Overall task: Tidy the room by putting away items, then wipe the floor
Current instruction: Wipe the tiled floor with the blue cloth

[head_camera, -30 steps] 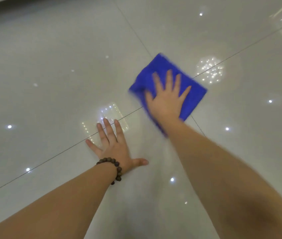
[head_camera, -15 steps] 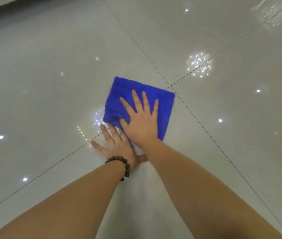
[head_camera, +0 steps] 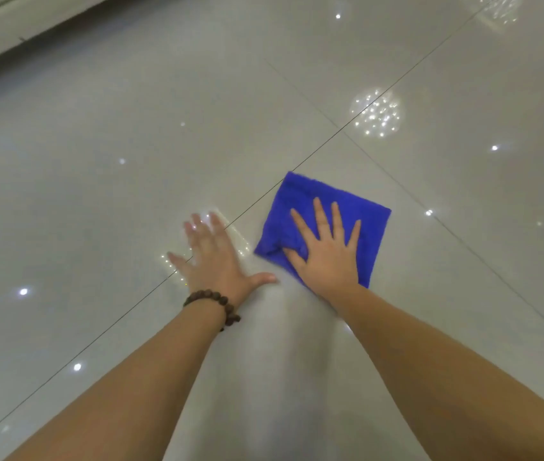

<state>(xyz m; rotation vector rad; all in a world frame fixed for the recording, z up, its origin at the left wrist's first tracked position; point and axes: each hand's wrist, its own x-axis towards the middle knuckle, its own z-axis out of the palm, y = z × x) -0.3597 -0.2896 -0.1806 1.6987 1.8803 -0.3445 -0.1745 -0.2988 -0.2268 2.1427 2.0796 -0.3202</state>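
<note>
Right hand [head_camera: 327, 257] lay flat on the blue microfibre cloth [head_camera: 325, 224], fingers straight and spread, pressing it onto the glossy grey floor tiles [head_camera: 104, 181]. Its thumb sat at the cloth's bunched near-left corner, where the fabric had rucked into a fold. Left hand [head_camera: 217, 257] was planted palm-down on the bare tile just beside the cloth, fingers extended and blurred at the tips, thumb pointing toward the right wrist without touching it. A dark wooden bead bracelet [head_camera: 214, 302] circled the left wrist.

A thin grout line [head_camera: 313, 151] ran diagonally under the left hand and past the cloth's far corner, crossing another line beyond. Ceiling lights showed as bright specks on the tiles, with a clustered sparkle [head_camera: 376, 113] further out on the right. A pale skirting edge [head_camera: 14, 24] bounded the floor at the far left, well apart from both hands. Open tile stretched on every other side of the cloth.
</note>
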